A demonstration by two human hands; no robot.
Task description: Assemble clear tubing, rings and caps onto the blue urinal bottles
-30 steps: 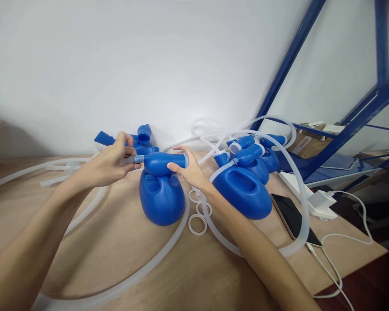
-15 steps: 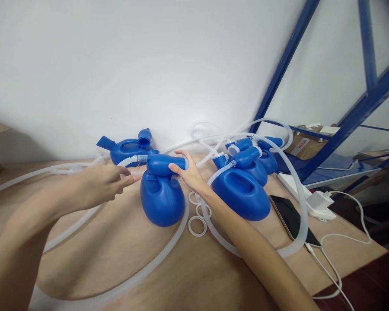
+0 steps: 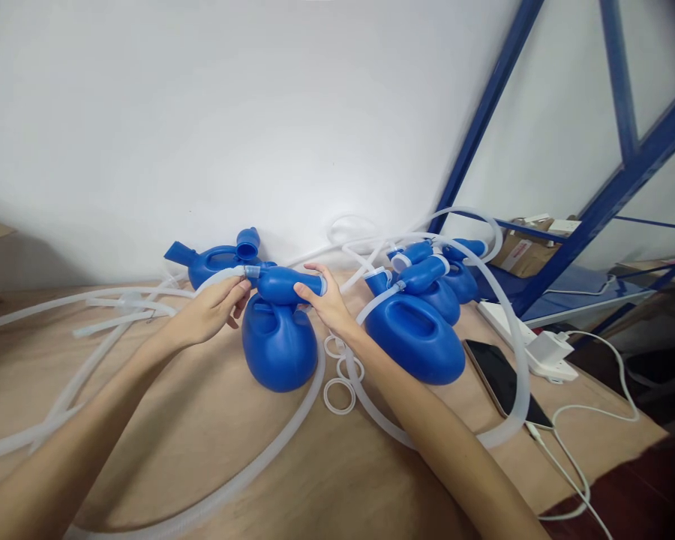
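In the middle of the table stands a rounded blue plastic urinal bottle (image 3: 280,345). A blue tube-shaped funnel (image 3: 281,286) lies sideways over its top, with a white rim at the right end. My right hand (image 3: 327,300) is closed around that right end, thumb in front and fingers behind. On the other side, my left hand (image 3: 217,306) pinches a translucent hose (image 3: 217,278) close to the clear connector (image 3: 252,271) on the funnel's left end. Part of the hose there is hidden by the fingers.
Behind on the left sits another blue bottle (image 3: 211,261). Several bottles with hoses (image 3: 416,337) crowd the right. White rings (image 3: 339,395) lie near the centre. A phone (image 3: 503,379), a power strip (image 3: 545,360) and a blue metal rack (image 3: 492,112) are at the right.
My left hand has moved up and closed from loosely spread fingers onto the hose beside the connector. My right hand keeps its hold on the funnel. The view has shifted slightly.
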